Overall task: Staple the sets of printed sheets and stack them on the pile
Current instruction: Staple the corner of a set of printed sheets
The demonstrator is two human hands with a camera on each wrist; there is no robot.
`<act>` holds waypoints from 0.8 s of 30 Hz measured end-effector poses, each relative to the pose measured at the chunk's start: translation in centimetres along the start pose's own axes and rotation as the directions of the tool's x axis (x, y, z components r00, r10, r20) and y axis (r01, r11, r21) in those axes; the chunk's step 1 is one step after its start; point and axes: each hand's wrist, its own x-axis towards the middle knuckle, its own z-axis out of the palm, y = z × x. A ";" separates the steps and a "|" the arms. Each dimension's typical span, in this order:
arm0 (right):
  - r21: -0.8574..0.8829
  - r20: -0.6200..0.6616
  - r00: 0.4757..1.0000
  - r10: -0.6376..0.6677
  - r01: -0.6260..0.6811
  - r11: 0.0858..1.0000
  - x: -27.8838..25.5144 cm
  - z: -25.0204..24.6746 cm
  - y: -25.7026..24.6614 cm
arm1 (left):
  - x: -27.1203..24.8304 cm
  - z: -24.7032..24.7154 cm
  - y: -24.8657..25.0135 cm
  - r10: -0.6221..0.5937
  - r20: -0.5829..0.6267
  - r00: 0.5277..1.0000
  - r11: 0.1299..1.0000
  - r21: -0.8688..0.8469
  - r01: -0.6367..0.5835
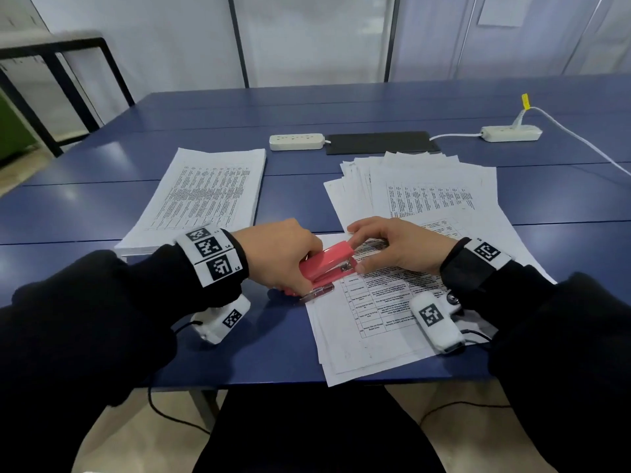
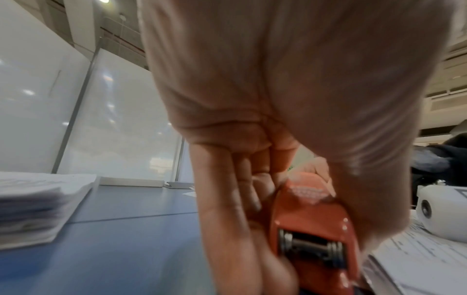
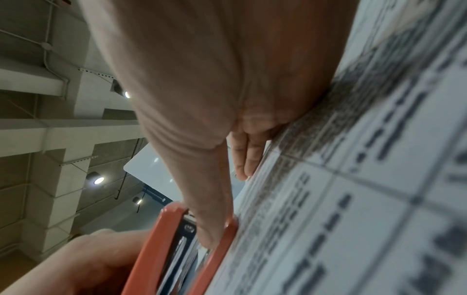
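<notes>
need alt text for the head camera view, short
A person's left hand grips a red stapler at the corner of a set of printed sheets while the right hand touches its front end. On the blue table, a neat pile lies left, loose sheets right.
</notes>
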 end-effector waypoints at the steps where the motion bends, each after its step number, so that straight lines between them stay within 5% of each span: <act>1: -0.018 0.013 1.000 0.000 0.001 1.000 0.0 0.0 -0.2 | -0.2 0.1 -0.2 -0.005 -0.002 1.000 1.000 -0.018 0.005; 5: 0.074 0.066 0.998 -0.002 -0.003 0.997 -0.1 -0.5 -1.1 | -0.9 -0.4 -0.9 -0.003 -0.035 0.999 0.998 -0.063 0.001; 9: 0.322 -0.046 0.999 -0.007 0.021 0.946 1.5 -0.5 -3.7 | -0.7 -2.4 -1.8 0.005 -0.207 0.978 0.984 -0.175 -0.042; 12: 0.456 0.161 0.987 0.002 -0.076 0.886 2.8 -0.1 -5.7 | 0.1 -3.8 -2.7 -0.055 -0.336 0.940 0.956 -0.291 -0.048; 14: 0.536 0.156 0.988 0.018 -0.100 0.838 3.8 0.0 -6.1 | 0.8 -3.9 -3.6 -0.160 -0.407 0.899 0.913 -0.408 -0.022; 16: 0.674 0.041 0.999 0.019 -0.042 0.738 5.0 0.2 -5.9 | 1.8 -3.3 -4.4 -0.301 -0.456 0.838 0.770 -0.634 -0.069; 18: 0.782 -0.073 0.996 0.056 0.023 0.623 5.9 0.9 -5.3 | 2.7 -2.5 -4.4 -0.453 -0.402 0.796 0.484 -0.860 -0.159; 20: 0.846 -0.101 0.990 0.099 0.033 0.532 6.5 1.7 -4.2 | 3.6 -1.3 -3.6 -0.496 -0.249 0.832 0.162 -0.968 -0.193; 21: 0.859 -0.089 0.990 0.111 0.020 0.512 6.7 2.0 -3.6 | 3.9 -0.8 -3.1 -0.496 -0.200 0.845 0.076 -0.979 -0.187; 24: 0.818 -0.076 0.991 0.107 0.001 0.575 7.0 2.0 -2.5 | 4.8 0.6 -2.6 -0.523 -0.192 0.830 0.091 -0.981 -0.170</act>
